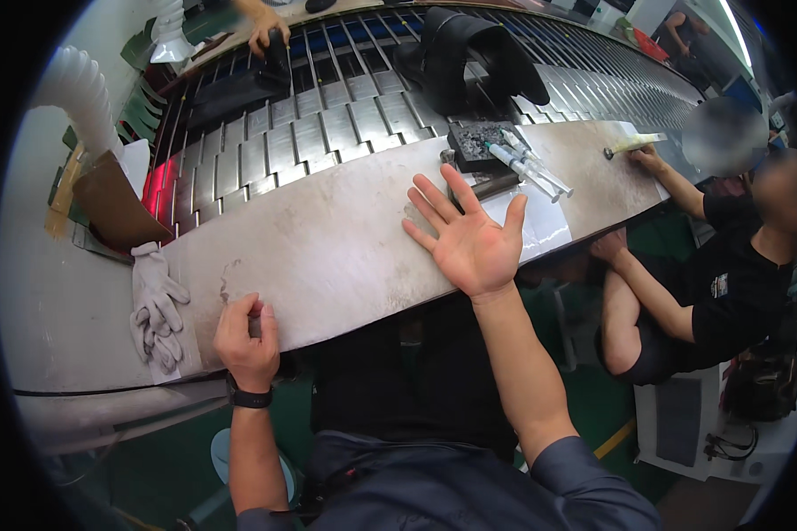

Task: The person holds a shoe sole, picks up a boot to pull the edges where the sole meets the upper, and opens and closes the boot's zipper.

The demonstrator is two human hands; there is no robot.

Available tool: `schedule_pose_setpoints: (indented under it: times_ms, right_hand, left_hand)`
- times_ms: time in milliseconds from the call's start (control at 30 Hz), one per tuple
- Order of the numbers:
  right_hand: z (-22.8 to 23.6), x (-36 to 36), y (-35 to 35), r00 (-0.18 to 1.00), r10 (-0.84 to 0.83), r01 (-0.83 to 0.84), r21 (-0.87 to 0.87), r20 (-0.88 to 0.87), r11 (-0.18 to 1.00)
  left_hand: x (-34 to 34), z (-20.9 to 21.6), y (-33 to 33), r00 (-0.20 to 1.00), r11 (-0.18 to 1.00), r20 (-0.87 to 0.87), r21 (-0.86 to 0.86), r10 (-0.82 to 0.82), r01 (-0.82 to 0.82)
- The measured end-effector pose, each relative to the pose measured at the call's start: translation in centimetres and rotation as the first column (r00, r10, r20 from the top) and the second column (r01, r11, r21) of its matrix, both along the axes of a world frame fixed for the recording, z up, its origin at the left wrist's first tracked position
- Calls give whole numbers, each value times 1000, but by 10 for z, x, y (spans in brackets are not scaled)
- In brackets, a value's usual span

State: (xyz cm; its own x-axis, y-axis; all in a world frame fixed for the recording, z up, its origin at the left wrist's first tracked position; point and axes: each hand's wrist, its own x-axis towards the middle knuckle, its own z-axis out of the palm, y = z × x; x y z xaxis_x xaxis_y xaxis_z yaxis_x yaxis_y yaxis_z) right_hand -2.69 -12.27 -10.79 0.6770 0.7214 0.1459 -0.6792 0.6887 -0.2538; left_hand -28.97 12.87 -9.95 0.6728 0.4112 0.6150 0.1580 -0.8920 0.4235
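Observation:
My right hand (479, 247) is raised over the bench (328, 257), palm up and fingers spread, with nothing in it. Just beyond it are several syringes (531, 168) with pale barrels, leaning on a speckled dark block (478, 142). A dark metal bar (494, 187) lies partly behind the hand. My left hand (248, 341) rests at the bench's near edge, fingers loosely curled and the thumb apart from them. I see nothing in it, though the fingertips are partly hidden. A pair of grey-white work gloves (157, 305) lies to its left.
Behind the bench runs a slatted metal conveyor (301, 137) carrying black boots (469, 57). Across it, another person's hand (270, 35) touches a dark boot (274, 66). At right, a seated co-worker (726, 265) holds a pale tube-like tool (638, 142). White ducting (84, 97) hangs at left.

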Motion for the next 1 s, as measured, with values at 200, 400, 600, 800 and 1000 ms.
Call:
schedule_pose_setpoints:
  times_ms: [200, 400, 600, 800, 1000]
  right_hand:
    - [-1, -2, 2, 999, 7, -5, -55, 39, 998]
    - [-4, -4, 4, 997, 12, -9, -37, 74, 999]
    - [-14, 1, 4, 987, 1, 9, -66, 160, 998]
    - [-20, -6, 15, 973, -2, 75, -304, 233, 950]
    - [-17, -1, 0, 950, -61, 140, -245, 305, 959]
  left_hand:
    - [-2, -4, 2, 1000, 1000, -4, -4, 1, -1]
    - [-5, -3, 2, 1000, 999, 2, -34, 15, -15]
    - [-3, -4, 5, 1000, 1000, -12, -5, 18, -18]
    - [-11, -1, 8, 999, 999, -13, 13, 45, -44]
    - [1, -4, 3, 999, 998, 1, 47, 39, -39]
